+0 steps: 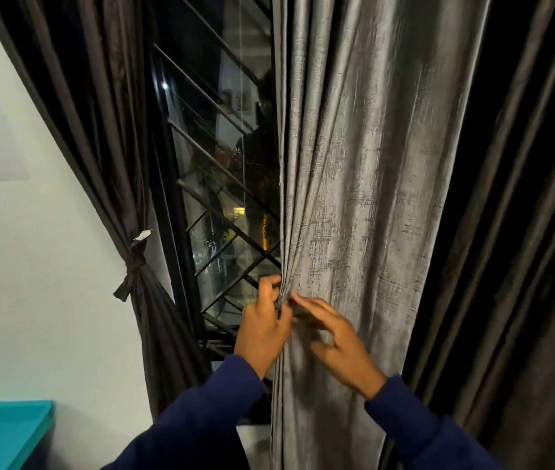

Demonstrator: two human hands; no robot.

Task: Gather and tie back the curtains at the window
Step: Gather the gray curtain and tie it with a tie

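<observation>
Head view: left hand [262,329] pinches grey curtain [364,184] edge, right hand [335,344] alongside.

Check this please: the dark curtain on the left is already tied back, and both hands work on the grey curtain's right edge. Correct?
Not quite. In the head view both hands, left hand and right hand, work at the grey textured curtain's left edge, beside the window. The dark brown curtain is indeed tied back.

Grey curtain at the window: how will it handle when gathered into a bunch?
Probably floppy: the grey curtain hangs in soft vertical folds and puckers where the left hand pinches its edge. Its sheen hints it may slip. The long drop suggests some weight; the right hand lies open against it.
</observation>
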